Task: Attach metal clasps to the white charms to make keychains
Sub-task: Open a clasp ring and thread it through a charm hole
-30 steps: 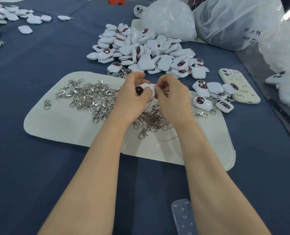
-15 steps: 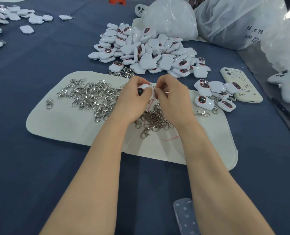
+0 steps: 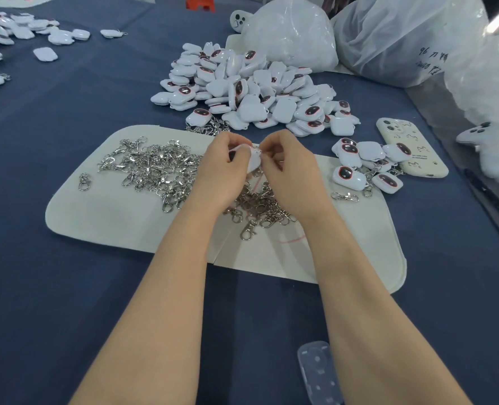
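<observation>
Since the earlier frames the small white rounded-square plastic charm point(image 3: 252, 160) had turned in the grip: its dark oval window, plainly facing up before, was now almost hidden behind the left thumb, and mostly plain white shell showed. Both hands had stayed over the middle of the mat.

The left hand point(image 3: 222, 173) held the charm with fingers curled round it and the thumb laid across its front. The right hand point(image 3: 292, 171), fingers curled, pinched the charm's upper edge between thumb and forefinger, where a speck of silver metal glinted; whether that was a clasp could not be told.

Beneath them lay a cream felt mat with rounded corners point(image 3: 111, 217) on a table covered in dark blue cloth point(image 3: 52, 287). A loose heap of silver metal lobster clasps point(image 3: 154, 168) spread over the mat's left half, with one stray clasp point(image 3: 83, 181) near its left edge, and a second tangle of clasps point(image 3: 260, 206) under the wrists.

Just beyond the mat's far edge sat a large pile of white charms point(image 3: 251, 92). At the mat's far right corner a small cluster of charms with clasps fitted point(image 3: 359, 162) lay beside a cream phone with doodles on its case point(image 3: 409, 147). Two bulging clear plastic bags point(image 3: 289, 33) stood at the table's far edge, and more white charms point(image 3: 8, 30) were scattered at its far left corner
</observation>
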`<state>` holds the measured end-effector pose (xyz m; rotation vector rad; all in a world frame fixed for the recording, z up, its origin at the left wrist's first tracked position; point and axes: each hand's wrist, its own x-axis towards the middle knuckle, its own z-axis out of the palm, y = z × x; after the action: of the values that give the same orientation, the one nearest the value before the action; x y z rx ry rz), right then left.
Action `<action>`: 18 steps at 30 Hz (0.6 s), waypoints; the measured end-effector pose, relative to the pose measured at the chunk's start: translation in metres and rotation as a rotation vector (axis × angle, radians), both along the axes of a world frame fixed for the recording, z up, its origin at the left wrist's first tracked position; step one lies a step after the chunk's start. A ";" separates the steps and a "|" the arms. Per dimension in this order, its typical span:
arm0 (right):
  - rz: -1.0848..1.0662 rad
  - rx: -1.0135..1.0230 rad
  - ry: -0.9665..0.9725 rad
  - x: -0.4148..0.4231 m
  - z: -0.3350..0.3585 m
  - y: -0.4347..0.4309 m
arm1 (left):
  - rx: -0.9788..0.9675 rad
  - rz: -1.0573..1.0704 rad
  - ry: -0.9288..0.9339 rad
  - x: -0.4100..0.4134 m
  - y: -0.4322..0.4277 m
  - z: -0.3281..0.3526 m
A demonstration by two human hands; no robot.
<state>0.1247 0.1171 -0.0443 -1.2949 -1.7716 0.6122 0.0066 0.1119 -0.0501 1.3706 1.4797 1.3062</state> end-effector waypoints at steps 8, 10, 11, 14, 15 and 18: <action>-0.109 0.006 0.272 -0.006 0.002 0.000 | -0.113 -0.057 -0.643 0.009 -0.004 0.015; -0.123 0.048 0.225 -0.007 0.002 -0.002 | -0.137 -0.065 -0.711 0.009 -0.004 0.017; -0.126 0.080 0.180 -0.007 0.002 -0.003 | -0.147 -0.068 -0.736 0.008 -0.004 0.017; -0.114 0.159 -0.015 -0.005 0.005 -0.004 | -0.146 -0.045 -0.665 0.007 -0.005 0.017; -0.109 0.163 -0.073 -0.004 0.007 -0.003 | -0.130 -0.031 -0.564 0.006 -0.004 0.016; -0.081 0.124 -0.224 0.001 0.013 0.000 | -0.029 -0.008 -0.113 0.000 -0.002 0.015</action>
<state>0.1258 0.1176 -0.0314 -1.3845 -1.8940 0.3161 0.0071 0.1100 -0.0353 1.2614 1.4105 1.3300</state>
